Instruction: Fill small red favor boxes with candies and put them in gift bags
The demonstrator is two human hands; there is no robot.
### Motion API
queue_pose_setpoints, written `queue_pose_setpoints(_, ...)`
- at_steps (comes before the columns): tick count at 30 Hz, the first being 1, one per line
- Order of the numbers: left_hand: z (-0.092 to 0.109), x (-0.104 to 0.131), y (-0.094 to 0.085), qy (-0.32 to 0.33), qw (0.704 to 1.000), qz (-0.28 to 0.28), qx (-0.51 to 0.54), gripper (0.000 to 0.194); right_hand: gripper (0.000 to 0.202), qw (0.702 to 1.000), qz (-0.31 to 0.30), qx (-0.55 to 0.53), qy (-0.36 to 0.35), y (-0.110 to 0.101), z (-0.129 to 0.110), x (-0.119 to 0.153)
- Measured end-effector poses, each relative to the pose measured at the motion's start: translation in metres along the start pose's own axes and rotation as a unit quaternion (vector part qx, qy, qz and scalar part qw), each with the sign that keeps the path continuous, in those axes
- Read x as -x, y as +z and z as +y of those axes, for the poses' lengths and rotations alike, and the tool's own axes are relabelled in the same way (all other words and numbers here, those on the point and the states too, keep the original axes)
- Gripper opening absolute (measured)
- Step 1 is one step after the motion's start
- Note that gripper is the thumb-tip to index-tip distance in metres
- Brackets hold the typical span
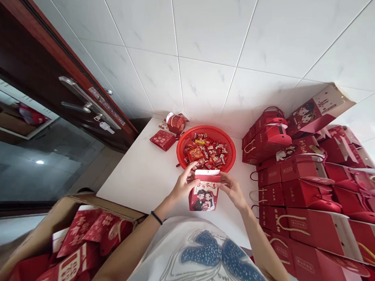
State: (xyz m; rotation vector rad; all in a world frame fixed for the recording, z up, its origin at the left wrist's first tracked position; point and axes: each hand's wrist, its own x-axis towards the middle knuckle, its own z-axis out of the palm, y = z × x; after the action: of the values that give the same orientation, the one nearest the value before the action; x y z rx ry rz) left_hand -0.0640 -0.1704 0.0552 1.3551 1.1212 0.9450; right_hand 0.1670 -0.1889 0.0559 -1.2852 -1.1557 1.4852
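Note:
A red gift box (204,197) with a printed bride and groom stands upright at the near side of the white table. Its white-edged top flap is raised. My left hand (185,183) pinches the box's upper left edge, thumb in front and fingers behind. At the upper right edge, my right hand (233,190) grips the same box between thumb and fingers. Just beyond the box, a round red plastic basket (233,149) holds many small wrapped candies (210,152). The inside of the box is hidden.
Red packets (163,140) and a small red box (176,123) lie behind left. Stacked red gift bags (309,226) fill the right side. A cardboard box (52,213) of red packages stands at lower left, below a brown door (37,50). A tiled wall (209,40) rises behind.

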Motion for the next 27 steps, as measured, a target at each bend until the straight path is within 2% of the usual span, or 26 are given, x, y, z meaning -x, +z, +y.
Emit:
queue_pose_setpoints(3, 0.019, -0.004, 0.000, -0.023, 0.999, -0.020, 0.039, 0.055, 0.049, 1.000, -0.008, -0.019, 0.001, -0.001, -0.015, 0.004)
queue_pose_setpoints(7, 0.035, -0.008, 0.002, -0.026, 0.998, -0.034, 0.051, 0.044, 0.039, 0.999, -0.008, -0.046, -0.013, 0.001, -0.031, 0.008)
queue_pose_setpoints(13, 0.047, -0.014, 0.003, 0.027, 0.999, -0.036, -0.018, 0.017, 0.036, 0.998, 0.025, -0.050, -0.031, 0.003, -0.045, 0.014)
queue_pose_setpoints(15, 0.049, -0.017, 0.004, 0.041, 0.998, -0.035, -0.033, 0.013, 0.040, 0.998, 0.040, -0.039, -0.029, 0.004, -0.048, 0.014)
queue_pose_setpoints(22, 0.051, -0.022, 0.009, 0.054, 0.997, -0.037, -0.030, 0.023, 0.048, 0.995, 0.090, 0.020, -0.040, 0.003, -0.050, 0.011)
queue_pose_setpoints(25, 0.054, -0.022, 0.010, 0.028, 0.997, -0.066, 0.005, 0.040, 0.047, 0.992, 0.106, 0.041, -0.063, 0.002, -0.051, 0.014)
queue_pose_setpoints(27, 0.055, -0.022, 0.012, 0.002, 0.996, -0.083, 0.017, 0.042, 0.047, 0.990, 0.116, 0.046, -0.070, 0.002, -0.053, 0.017)
